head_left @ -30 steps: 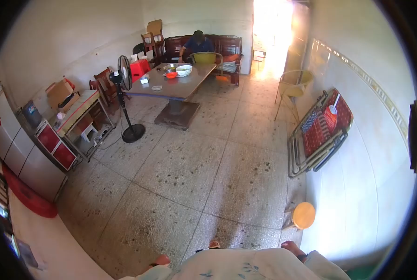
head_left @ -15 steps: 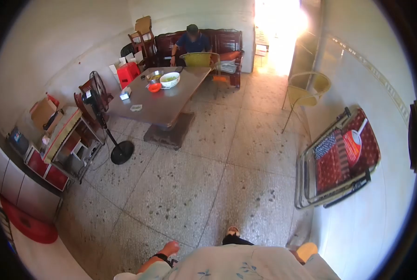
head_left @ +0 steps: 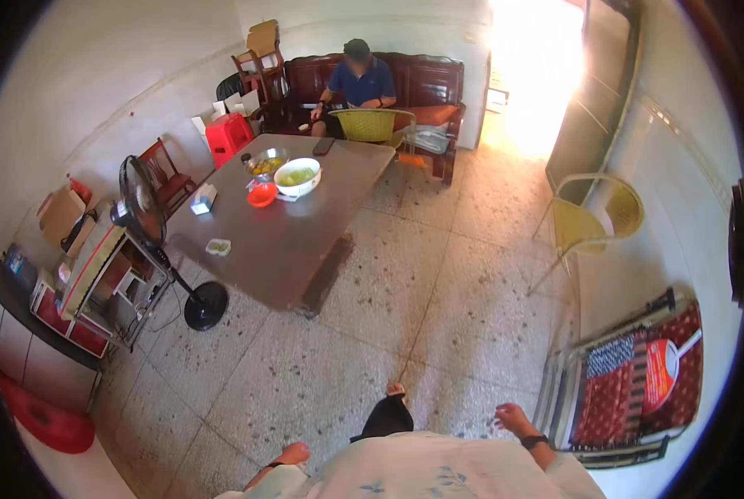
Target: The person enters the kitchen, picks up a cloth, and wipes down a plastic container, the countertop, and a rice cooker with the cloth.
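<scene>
My left hand (head_left: 291, 455) hangs low at my left side, wearing a dark wristband. Its fingers look loosely curled, with nothing visible in them. On the other side my right hand (head_left: 515, 419) is held out over the floor, fingers apart and empty, a dark watch-like band on its wrist. The nearest thing to it is a folded lounge chair (head_left: 609, 391) leaning at the right wall, with a red hand fan (head_left: 660, 374) on its cloth. My foot (head_left: 396, 389) shows ahead below a black trouser leg.
A brown table (head_left: 305, 241) bears a white bowl (head_left: 298, 177), a metal bowl (head_left: 267, 164), a red bowl (head_left: 262, 195) and a tissue pack (head_left: 204, 199). Behind it a person (head_left: 359, 81) sits on a wooden bench. A standing fan (head_left: 206, 306) is left, a yellow chair (head_left: 598, 220) right.
The table and chairs appear closer and larger, and the view has shifted. My right hand has come forward into view, where a yellow shape showed before. One leg has stepped ahead.
</scene>
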The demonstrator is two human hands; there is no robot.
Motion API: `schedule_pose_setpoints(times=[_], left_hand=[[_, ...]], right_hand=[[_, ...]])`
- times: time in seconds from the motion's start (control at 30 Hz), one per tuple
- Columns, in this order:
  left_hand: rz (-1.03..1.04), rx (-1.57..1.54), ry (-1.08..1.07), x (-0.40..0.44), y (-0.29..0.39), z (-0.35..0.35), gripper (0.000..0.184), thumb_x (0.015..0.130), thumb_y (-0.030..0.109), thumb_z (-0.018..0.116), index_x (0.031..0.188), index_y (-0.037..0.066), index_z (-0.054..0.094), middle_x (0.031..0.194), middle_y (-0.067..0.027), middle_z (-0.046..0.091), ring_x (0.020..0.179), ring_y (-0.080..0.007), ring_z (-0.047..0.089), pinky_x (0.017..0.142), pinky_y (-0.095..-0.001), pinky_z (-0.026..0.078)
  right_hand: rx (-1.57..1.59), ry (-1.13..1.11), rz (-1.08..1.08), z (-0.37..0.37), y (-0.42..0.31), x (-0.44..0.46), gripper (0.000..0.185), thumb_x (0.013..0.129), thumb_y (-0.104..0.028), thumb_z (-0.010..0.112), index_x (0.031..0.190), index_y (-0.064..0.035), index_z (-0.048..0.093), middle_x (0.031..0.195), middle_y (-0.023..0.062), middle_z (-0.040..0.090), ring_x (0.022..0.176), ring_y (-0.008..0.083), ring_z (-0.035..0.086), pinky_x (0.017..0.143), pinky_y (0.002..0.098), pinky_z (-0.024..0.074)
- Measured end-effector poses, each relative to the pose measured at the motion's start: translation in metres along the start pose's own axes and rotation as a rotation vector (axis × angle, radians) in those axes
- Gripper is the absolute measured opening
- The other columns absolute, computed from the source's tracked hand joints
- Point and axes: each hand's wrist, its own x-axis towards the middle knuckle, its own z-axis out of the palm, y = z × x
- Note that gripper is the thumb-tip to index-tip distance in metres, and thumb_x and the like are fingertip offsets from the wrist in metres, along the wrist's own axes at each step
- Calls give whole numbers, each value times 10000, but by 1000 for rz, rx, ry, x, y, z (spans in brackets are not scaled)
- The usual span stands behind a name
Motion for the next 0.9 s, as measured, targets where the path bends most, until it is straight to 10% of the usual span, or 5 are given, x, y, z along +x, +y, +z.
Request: schedule_pose_setpoints(times=[0.2,0.43,0.63,0.77,0.9], left_hand=[[81,268,-108,121,60,-134,244,669,200,599,852,47,655,754,-176,631,737,-334,624,646,-415,502],[-15,-909,-65,199,260,-329,609,763,199,614,1275,43,326,922,-153,597,750,-225,608,578,-368,500],[179,103,465,331,274,-376,513,744,234,646,1197,95,449,1030,-149,580,843,-228,594,685,-335,491],[111,-425,550,365,353,-469,365,741,210,607,1076,78,542,804,-135,631,785,-260,616,696,-367,488],[206,-486,871,410,395,-577,331,736,200,636,1027,68,549,760,-99,638,686,-204,626,633,-327,495]], right_hand=[[-123,-43,164,-54,-81,44,201,790,-134,579,947,-12,545,739,104,591,589,209,605,485,334,500],[18,-73,310,-101,-83,145,164,750,-192,619,784,-32,618,637,56,584,582,159,574,519,317,478],[-308,65,-27,-177,9,399,215,723,-222,647,763,-11,641,653,40,604,571,118,532,566,293,460],[17,21,26,-179,-291,422,119,800,-114,545,855,-9,560,664,67,568,500,191,561,450,335,486],[-45,-67,47,-213,-383,554,175,825,-100,515,982,-25,525,746,80,577,545,192,588,437,323,488]])
